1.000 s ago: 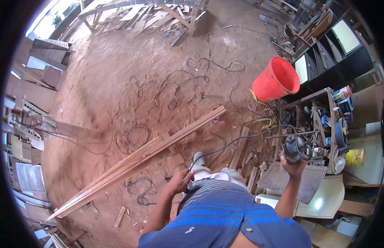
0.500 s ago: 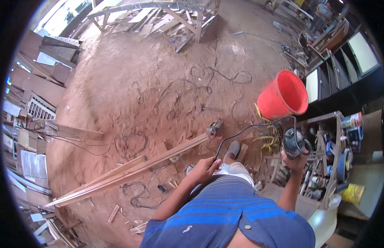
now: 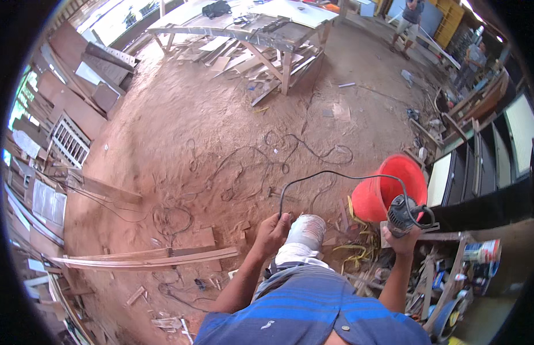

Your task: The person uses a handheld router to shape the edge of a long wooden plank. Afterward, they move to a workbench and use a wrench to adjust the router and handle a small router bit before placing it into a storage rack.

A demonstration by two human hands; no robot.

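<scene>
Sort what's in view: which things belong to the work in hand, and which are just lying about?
In hand:
- power tool, held in the right hand
- its black cord, held in the left hand

Seemingly just lying about:
- red bucket
- long wooden strips
- wood scraps under the table

Daylight enters strongest between ten and eleven o'clock, where the opening (image 3: 120,26) is blown to white, and small lamps (image 3: 479,15) glow near two. The sheet (image 3: 319,16) at twelve glares pale. The floor (image 3: 238,121) is evenly, moderately lit, with soft shade under the table (image 3: 232,38); the cabinet (image 3: 473,198) toward three sinks into darkness. Around four, the tool (image 3: 401,215) reads fairly clear, while finer detail softens toward the rim. Strips (image 3: 146,263) at eight look bowed (fisheye stretch, probably), and black vignetting swallows the corners.
</scene>
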